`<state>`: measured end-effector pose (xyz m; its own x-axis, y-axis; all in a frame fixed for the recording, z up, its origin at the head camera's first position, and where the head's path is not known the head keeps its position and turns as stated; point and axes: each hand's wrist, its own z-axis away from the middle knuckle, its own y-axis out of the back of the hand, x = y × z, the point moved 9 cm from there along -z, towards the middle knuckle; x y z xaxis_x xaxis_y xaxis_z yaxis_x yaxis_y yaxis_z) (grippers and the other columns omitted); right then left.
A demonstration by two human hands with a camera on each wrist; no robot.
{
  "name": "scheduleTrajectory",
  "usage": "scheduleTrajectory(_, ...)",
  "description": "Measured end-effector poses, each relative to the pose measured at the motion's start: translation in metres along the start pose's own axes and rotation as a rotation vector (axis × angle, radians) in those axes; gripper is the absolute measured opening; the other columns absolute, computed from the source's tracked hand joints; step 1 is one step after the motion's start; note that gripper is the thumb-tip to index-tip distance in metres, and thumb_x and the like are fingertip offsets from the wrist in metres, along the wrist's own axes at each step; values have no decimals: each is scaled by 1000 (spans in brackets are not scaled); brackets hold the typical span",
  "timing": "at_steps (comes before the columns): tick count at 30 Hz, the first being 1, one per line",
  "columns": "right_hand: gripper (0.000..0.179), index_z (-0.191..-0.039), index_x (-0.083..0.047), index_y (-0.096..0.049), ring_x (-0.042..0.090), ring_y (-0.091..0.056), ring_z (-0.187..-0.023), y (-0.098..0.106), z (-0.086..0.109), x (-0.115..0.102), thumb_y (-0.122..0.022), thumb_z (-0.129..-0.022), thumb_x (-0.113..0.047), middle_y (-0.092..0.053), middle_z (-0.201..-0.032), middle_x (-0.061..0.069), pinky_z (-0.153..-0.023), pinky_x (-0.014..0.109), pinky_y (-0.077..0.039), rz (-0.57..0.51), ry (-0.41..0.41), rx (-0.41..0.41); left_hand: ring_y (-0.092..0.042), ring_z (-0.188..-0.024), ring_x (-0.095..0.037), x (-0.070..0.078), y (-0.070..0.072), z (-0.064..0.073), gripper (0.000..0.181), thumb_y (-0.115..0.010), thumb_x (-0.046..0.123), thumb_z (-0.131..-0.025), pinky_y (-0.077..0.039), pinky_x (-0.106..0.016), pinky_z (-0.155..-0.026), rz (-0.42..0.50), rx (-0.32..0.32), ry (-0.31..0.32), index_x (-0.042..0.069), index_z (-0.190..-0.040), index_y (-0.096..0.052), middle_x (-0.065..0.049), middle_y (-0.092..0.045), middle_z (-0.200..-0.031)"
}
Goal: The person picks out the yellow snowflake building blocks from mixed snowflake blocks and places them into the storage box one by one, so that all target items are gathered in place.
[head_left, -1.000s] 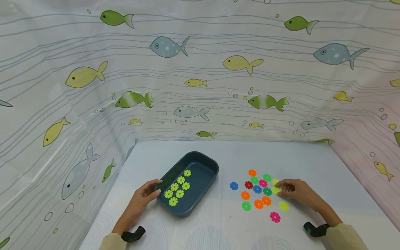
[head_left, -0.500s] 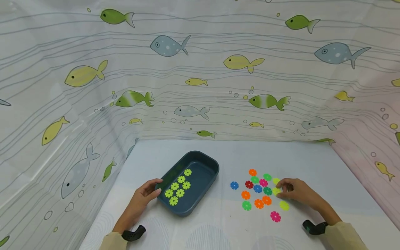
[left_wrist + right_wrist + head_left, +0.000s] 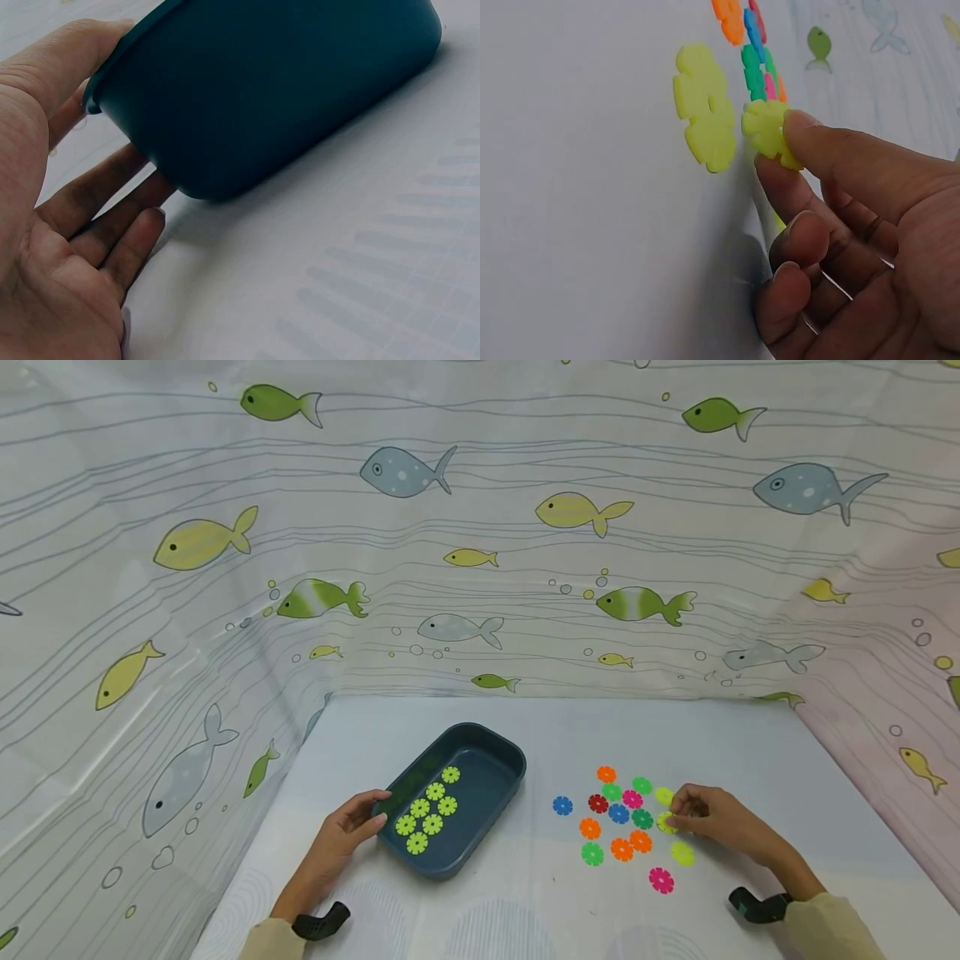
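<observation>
A dark blue plastic basin (image 3: 480,814) stands tilted across the left part of the table, with several yellow-green snowflake discs (image 3: 432,823) inside. My left hand (image 3: 347,827) holds its near left corner; in the left wrist view the thumb (image 3: 71,56) lies at the rim and the other fingers reach the outer wall. Right of the basin, my right hand (image 3: 716,814) pinches a yellow snowflake disc (image 3: 765,126) between thumb and index finger. Another yellow disc (image 3: 682,853) lies just in front of that hand, and one more (image 3: 664,796) is behind its fingertips.
Loose snowflake discs in orange (image 3: 622,849), green (image 3: 592,854), blue (image 3: 562,806), dark red (image 3: 597,803) and pink (image 3: 661,881) lie flat on the white table (image 3: 540,910). A fish-patterned sheet (image 3: 480,527) rises behind and along both sides.
My right hand has drawn slightly right, and the yellow disc in its fingertips has shifted and tilted with it. The left hand and the basin stay put.
</observation>
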<state>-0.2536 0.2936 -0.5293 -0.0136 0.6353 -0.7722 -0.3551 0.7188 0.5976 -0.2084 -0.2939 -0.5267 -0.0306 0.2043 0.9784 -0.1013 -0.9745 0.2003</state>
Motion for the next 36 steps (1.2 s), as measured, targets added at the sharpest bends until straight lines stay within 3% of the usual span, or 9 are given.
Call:
scheduleTrajectory(5,31,-105,-10,-68,22,-57,-82,4,0,-2,-81,-90,-33,-65,-90,4,-64,27,-52,-6,20,7,-28,-151,-29,1,-1,0,46,-70,25,-100,-39,-12,-102,14,2,0,13,-143,-57,-6,-45,-156)
scheduleTrajectory(16,37,-116,-8,-73,25,-60,-89,18,-1,-11,-80,-91,-34,-72,-99,5,-69,30,-55,-65,3,74,-29,-151,-28,0,-1,0,47,-70,25,-100,-39,-12,-102,16,7,5,13,-143,-57,-5,-45,-156)
scheduleTrajectory(28,52,-122,-12,-75,26,-62,-105,21,-3,-21,-78,-88,-52,-73,-117,6,-86,35,-54,-116,-50,126,-28,-151,-29,-1,-1,1,46,-69,27,-101,-38,-12,-101,-5,-3,5,14,-143,-57,-6,-44,-156)
scheduleTrajectory(36,54,-124,-14,-74,26,-64,-104,21,-8,-33,-79,-87,-53,-73,-119,7,-84,36,-57,-110,-22,160,-29,-151,-29,0,-1,1,46,-69,27,-101,-38,-12,-101,-4,-7,0,14,-143,-57,-5,-45,-156)
